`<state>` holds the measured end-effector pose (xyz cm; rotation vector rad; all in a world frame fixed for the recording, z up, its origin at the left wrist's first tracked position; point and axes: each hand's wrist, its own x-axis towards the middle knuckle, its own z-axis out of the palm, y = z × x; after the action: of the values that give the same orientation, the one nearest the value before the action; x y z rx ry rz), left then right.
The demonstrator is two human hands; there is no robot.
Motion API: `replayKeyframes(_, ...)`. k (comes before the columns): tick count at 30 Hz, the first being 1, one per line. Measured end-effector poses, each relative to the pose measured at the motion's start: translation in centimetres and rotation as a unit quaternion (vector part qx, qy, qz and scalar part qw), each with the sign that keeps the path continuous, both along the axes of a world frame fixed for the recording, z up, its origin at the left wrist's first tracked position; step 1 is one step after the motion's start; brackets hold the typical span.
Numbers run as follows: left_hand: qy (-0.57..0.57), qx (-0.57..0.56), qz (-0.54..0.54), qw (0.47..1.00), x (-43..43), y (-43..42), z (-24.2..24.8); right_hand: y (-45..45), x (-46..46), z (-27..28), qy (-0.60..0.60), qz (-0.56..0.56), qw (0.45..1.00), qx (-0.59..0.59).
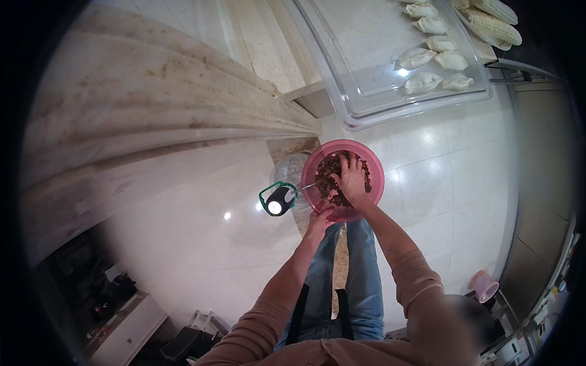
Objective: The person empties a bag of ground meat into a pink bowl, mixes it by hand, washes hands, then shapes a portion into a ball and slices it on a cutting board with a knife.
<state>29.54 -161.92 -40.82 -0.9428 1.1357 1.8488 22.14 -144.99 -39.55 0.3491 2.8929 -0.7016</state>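
Observation:
A pink plastic bowl (pixel 376 183) in front of my legs holds a dark brown, finely chopped mixture (pixel 327 176) with a few pinkish bits. My left hand (pixel 322 218) grips the bowl's near left rim. My right hand (pixel 352 179) lies palm down inside the bowl, its fingers spread and their tips in the mixture. Whether it pinches any of the mixture is hidden. A thin metal utensil handle (pixel 306 187) sticks out over the left rim.
Left of the bowl stands a lit black lamp (pixel 277 201) with a green handle, beside a clear round container (pixel 289 168). Beyond, a transparent plastic tray (pixel 366 68) carries several dumplings (pixel 423 82). Corn cobs (pixel 492 25) lie at upper right. A pale stone slab (pixel 160 91) spans the left.

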Motion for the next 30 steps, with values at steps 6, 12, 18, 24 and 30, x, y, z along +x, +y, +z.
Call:
replayKeyframes(6,0.012,-0.008,-0.015,1.000,-0.6,-1.0,0.5,0.8,0.1,-0.2,-0.158,0.236,0.957,0.055)
replayKeyframes(12,0.023,-0.004,-0.025,0.999,0.2,-0.7,0.5,0.4,-0.6,-0.7,-0.088,0.082,0.984,0.134)
replayKeyframes(18,0.021,-0.022,-0.035,0.999,0.0,-1.0,0.3,-0.4,0.0,-0.6,-0.130,0.261,0.945,0.148)
replayKeyframes(24,0.050,-0.022,-0.052,0.997,0.2,-0.8,0.6,-1.4,-0.1,-0.8,-0.002,0.178,0.983,0.052)
replayKeyframes(30,0.046,-0.008,-0.055,0.997,-0.1,-0.7,0.1,-1.0,0.3,-1.1,-0.051,0.196,0.974,0.099)
